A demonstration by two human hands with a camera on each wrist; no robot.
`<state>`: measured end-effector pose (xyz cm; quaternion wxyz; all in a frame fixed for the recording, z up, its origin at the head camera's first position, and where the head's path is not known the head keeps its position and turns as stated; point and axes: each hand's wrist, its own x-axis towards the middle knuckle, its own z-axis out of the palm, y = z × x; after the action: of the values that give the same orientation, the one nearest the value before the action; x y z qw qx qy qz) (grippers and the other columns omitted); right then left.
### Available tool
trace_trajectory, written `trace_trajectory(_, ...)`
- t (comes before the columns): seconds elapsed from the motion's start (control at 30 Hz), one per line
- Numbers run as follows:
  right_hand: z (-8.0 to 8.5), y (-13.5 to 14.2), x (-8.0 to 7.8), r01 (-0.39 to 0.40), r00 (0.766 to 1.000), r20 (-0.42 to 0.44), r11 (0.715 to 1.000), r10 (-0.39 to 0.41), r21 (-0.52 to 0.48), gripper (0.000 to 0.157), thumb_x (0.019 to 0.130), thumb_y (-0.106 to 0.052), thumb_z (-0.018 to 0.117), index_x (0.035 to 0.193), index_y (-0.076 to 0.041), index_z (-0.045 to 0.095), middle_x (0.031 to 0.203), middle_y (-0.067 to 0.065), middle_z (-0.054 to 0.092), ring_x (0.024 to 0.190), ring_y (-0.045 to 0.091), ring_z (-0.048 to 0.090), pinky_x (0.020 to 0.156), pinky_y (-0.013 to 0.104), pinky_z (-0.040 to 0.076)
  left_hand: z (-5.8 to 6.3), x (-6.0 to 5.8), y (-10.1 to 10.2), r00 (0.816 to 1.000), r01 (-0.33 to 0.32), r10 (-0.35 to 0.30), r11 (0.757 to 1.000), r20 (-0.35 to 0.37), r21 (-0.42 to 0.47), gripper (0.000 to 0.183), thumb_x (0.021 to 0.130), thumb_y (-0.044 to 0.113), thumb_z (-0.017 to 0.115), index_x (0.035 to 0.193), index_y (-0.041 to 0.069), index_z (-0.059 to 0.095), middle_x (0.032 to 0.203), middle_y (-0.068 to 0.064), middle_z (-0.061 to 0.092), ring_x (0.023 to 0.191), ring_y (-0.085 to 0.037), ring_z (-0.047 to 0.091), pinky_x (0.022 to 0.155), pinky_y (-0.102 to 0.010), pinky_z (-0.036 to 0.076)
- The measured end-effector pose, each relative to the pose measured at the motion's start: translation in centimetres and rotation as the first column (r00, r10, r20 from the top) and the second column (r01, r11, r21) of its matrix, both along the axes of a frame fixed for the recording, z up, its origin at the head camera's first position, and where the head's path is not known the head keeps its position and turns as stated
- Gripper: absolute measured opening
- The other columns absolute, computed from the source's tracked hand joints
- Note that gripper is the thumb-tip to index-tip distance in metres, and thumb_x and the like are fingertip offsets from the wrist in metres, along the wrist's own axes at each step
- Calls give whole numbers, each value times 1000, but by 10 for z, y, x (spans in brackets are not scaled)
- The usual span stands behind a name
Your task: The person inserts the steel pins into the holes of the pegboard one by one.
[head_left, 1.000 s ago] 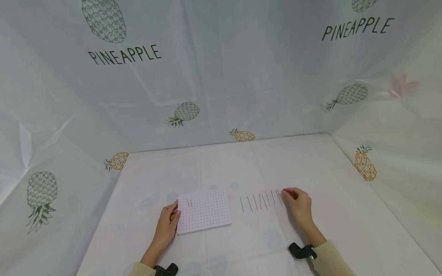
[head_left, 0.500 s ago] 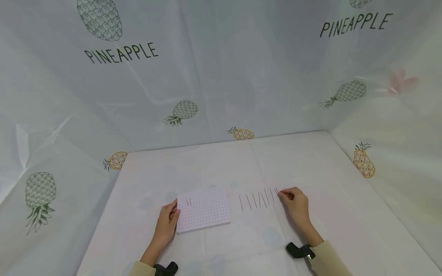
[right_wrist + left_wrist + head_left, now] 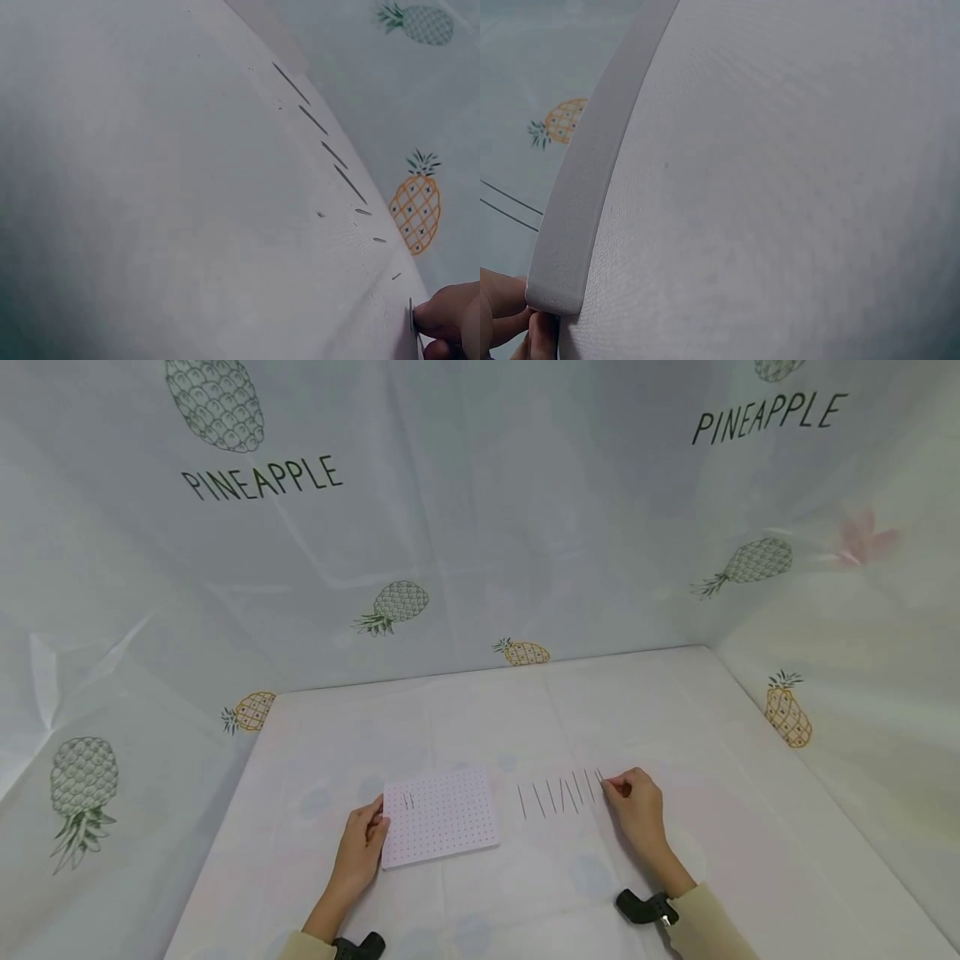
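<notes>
My left hand (image 3: pixel 360 847) grips the left edge of a white board (image 3: pixel 450 827) covered in a grid of small dots. In the left wrist view its fingers (image 3: pixel 502 307) are at the corner of the thick rim. Two thin dark sticks (image 3: pixel 408 802) show at the board's upper left; from the side they stick out beyond its face. To the right of the board my right hand (image 3: pixel 637 806) has thumb and forefinger together at the right end of a row of thin sticks (image 3: pixel 538 800). It pinches a thin dark stick (image 3: pixel 411 313) there, partly hidden by the fingertips.
Most sticks in the row are dark, one reddish, spaced apart on the white tablecloth (image 3: pixel 525 902). A pineapple-print curtain (image 3: pixel 450 527) rises behind the table's back edge and along both sides. Black wrist cameras (image 3: pixel 645 907) sit by the sleeves.
My right hand has shifted slightly left along the row, its fingertips now covering part of the rightmost sticks. The left hand keeps its hold on the board's edge.
</notes>
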<state>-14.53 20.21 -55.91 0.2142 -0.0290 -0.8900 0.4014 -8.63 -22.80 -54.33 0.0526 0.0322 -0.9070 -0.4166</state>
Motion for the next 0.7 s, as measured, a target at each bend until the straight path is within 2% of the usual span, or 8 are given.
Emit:
trace_trajectory(0.17, 1, -2, 0, -2, 999, 41, 1000, 2, -2, 10, 85, 4, 74, 79, 4, 66, 76, 10, 55, 72, 23, 50, 63, 30, 40, -2, 0, 1, 999, -11, 11, 1000, -35, -11, 45, 103, 8, 53, 145, -6, 45, 121, -18, 52, 99, -22, 50, 83, -27, 44)
trace_trajectory(0.37, 2, -6, 1, 20, 998, 66, 1000, -18, -25, 9, 87, 3, 70, 81, 5, 64, 79, 11, 55, 74, 24, 50, 64, 31, 40, -2, 1, 1, 1000, -14, 14, 1000, -27, -4, 45, 103, 7, 53, 145, -6, 45, 121, -18, 52, 98, -21, 48, 83, -25, 43)
trace_trajectory(0.53, 1, -8, 1, 32, 998, 55, 999, -31, -19, 8, 88, 4, 68, 81, 6, 64, 79, 12, 54, 76, 25, 50, 66, 32, 39, -3, 2, 1, 999, -9, 9, 1000, -49, -14, 44, 102, 6, 54, 144, -7, 46, 120, -18, 53, 97, -21, 49, 82, -26, 44)
trace_trajectory(0.7, 1, -8, 1, 32, 999, 28, 999, -31, -19, 7, 89, 4, 67, 83, 6, 64, 80, 13, 55, 76, 25, 50, 67, 34, 40, -1, 1, 1, 1000, -4, 4, 1000, -28, -11, 45, 103, 7, 53, 145, -7, 45, 121, -19, 52, 98, -22, 49, 83, -27, 44)
